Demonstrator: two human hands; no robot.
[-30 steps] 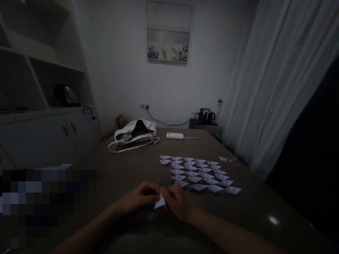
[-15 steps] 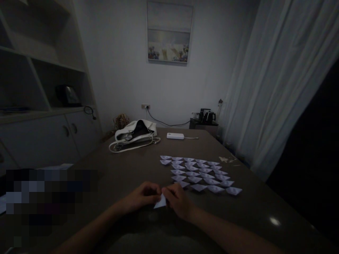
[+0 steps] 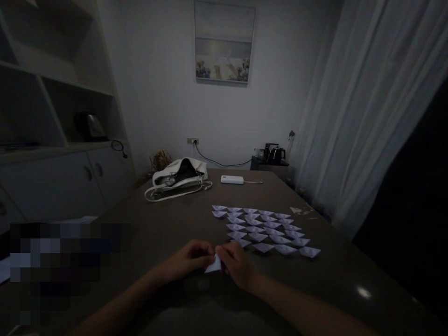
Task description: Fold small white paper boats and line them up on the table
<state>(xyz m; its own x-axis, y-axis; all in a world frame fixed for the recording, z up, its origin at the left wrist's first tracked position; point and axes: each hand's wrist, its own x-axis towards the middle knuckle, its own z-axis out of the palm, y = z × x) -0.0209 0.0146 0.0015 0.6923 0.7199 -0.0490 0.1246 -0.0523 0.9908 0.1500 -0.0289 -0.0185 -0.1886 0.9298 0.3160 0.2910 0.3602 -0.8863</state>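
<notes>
Between my two hands is a small piece of folded white paper (image 3: 214,266), its pointed lower part showing below the fingers. My left hand (image 3: 196,255) pinches it from the left with thumb and fingertips. From the right, my right hand (image 3: 235,263) grips its upper edge, thumb and fingers closed. The fingers hide the top of the paper. Just beyond my right hand, several folded paper boats (image 3: 263,247) lie in rows on the dark table (image 3: 168,308).
A white handbag (image 3: 178,179) sits at the table's far left. A white power bank (image 3: 232,179) with a short cable lies at the far end. Paper scraps (image 3: 301,211) are near the right edge. Papers (image 3: 75,220) lie at left, beside a blurred-out patch.
Both hands stay in nearly the same place, still holding the folded paper. The paper has shifted very slightly up and to the right; the boats look unchanged.
</notes>
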